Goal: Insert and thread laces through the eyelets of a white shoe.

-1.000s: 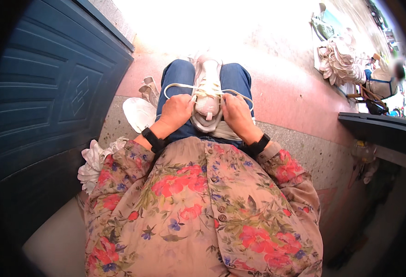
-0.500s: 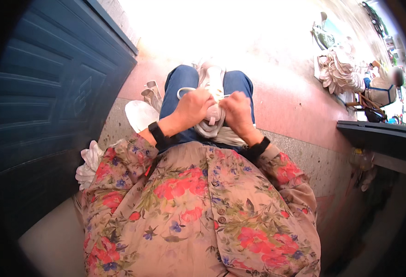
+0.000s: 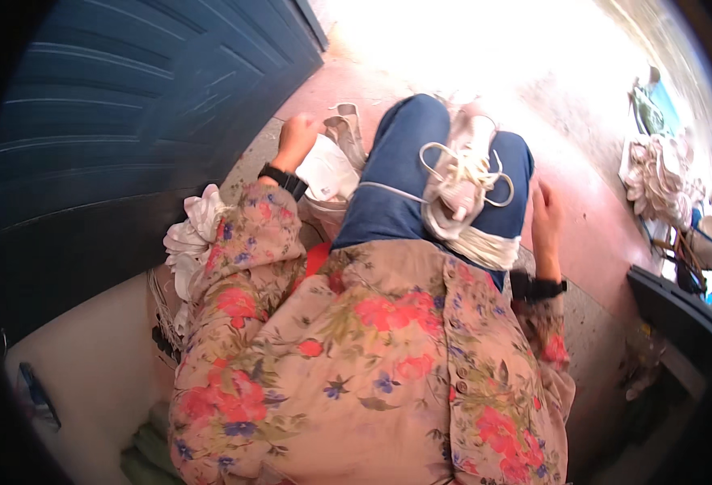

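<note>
A pale shoe (image 3: 465, 166) lies between my thighs, its white lace (image 3: 475, 171) in a loose bow with loops to both sides. A bundle of white laces (image 3: 485, 246) rests under its near end on my lap. One white cord (image 3: 391, 191) runs across my left thigh. My left hand (image 3: 297, 136) is curled, out beside a white piece (image 3: 327, 168) and a pale shoe (image 3: 344, 133) on the left; whether it holds anything is hidden. Beside my right knee, my right hand (image 3: 545, 217) hangs with its fingers bent in; their inside is out of sight.
A dark blue panelled door (image 3: 145, 121) stands close on the left. Near my left elbow is a pile of pale shoe pieces (image 3: 192, 242). Another pale heap (image 3: 659, 178) lies at the far right, above a dark ledge (image 3: 675, 303).
Both hands have come away from the shoe's lace, the left out to the left, the right down beside the knee. The bow now shows uncovered. The view has swung leftward.
</note>
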Motion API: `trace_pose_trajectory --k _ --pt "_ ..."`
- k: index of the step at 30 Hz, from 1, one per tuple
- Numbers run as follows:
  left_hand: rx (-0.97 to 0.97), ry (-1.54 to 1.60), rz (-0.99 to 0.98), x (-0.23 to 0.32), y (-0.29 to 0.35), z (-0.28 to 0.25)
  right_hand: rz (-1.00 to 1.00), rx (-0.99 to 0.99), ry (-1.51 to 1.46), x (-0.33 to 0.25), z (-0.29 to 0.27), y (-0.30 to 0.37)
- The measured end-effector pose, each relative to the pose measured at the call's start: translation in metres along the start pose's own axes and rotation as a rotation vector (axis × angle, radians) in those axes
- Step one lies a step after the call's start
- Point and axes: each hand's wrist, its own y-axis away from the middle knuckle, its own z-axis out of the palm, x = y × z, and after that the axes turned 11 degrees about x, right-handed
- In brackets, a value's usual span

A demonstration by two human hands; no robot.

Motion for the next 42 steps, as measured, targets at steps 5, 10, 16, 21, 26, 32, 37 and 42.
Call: trace_pose_trajectory --k 5,10,16,21,26,32,37,42 --pt "-0.121 -0.341 -0.423 -0.089 0.052 0.008 0.119 -0.002 0.069 0.021 -0.015 0.027" --pt "-0.139 -0.266 -0.431 -0.088 0.055 0.017 0.092 -0.035 0.101 -0.002 -0.011 0.018" --pt "0.383 -0.072 -0.09 -0.013 -0.009 -0.045 -0.055 -0.17 -0.032 -0.072 0.027 -0.012" --pt "0.475 0.312 0.215 0.131 -0.004 -0.111 -0.485 -0.535 -0.094 -0.189 0.107 0.016" --pt "0.23 0.291 0.585 0.195 0.022 -0.104 -0.53 -0.449 -0.259 -0.204 0.178 0.032" --pt "-0.318 0.944 -0.253 0.055 0.038 -0.019 0.163 -0.664 -0.671 -0.2 0.125 0.012" --pt "-0.445 1.005 -0.467 0.058 0.078 0.025 0.213 -0.735 -0.776 -0.174 0.105 0.021" --pt "-0.312 0.354 -0.041 0.043 0.042 -0.055 0.263 -0.758 -0.806 -0.142 0.078 0.039"
